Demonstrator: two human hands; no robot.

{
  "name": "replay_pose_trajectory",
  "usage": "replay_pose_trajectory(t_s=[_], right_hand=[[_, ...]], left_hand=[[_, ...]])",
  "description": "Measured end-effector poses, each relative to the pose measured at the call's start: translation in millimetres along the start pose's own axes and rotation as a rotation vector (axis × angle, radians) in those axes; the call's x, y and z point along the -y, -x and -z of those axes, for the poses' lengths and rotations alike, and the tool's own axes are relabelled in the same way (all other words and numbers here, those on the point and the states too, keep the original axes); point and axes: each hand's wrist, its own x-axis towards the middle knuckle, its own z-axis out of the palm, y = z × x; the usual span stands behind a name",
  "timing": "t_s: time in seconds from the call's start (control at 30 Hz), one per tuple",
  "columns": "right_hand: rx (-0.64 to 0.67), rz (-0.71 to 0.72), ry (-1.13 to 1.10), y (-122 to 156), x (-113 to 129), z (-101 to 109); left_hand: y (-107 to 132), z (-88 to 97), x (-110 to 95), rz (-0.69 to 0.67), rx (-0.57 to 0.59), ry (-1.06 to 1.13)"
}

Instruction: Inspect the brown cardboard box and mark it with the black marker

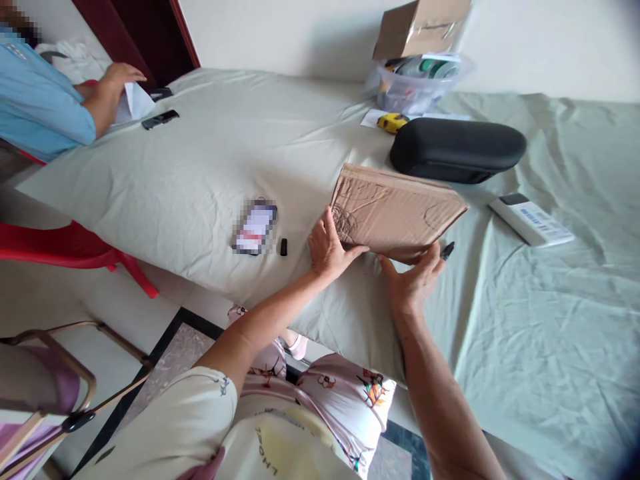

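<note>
While the cardboard [395, 210] tilts between them, left fingers [331, 227] and right fingers [429, 259] grip its near side.

Brown cardboard [393, 210] (scribbled with dark loops) is held tilted.

Before me a white wall [260, 40] fills the top, a dark red door frame [145, 33] upper left. My table [540, 320] wears pale green cloth; a red chair [55, 247] stands left, above light, black-bordered floor tiles [193, 343].
</note>
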Motion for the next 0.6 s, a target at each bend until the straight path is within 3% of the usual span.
replay_pose_trajectory(t_s=[0.3,0.53,0.6], right_hand=[[-0.026,-0.023,-0.244,-17,7,21],[-0.162,0.008,-0.407,-17,16,39],[-0.114,-0.006,-0.395,-18,14,39]], left_hand=[[-15,10.3,14,-0.106,-0.096,0.165],[-18,21.6,12,-0.164,-0.144,0.248],[-19,21.2,13,-0.185,-0.154,0.274]])
